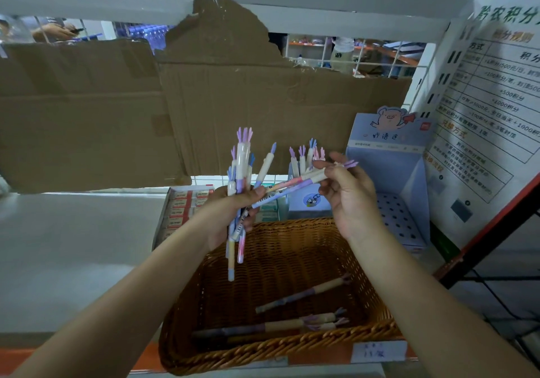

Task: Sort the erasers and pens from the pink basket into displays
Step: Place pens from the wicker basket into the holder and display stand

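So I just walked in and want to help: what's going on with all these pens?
A person is sorting pens at a shelf. The left hand grips a bunch of pens upright, while the right hand pinches a couple of pens beside it. A few loose pens lie in the wicker basket below. A blue display box stands at the right.

Pastel pens [240, 178]; brown woven basket [280, 345]
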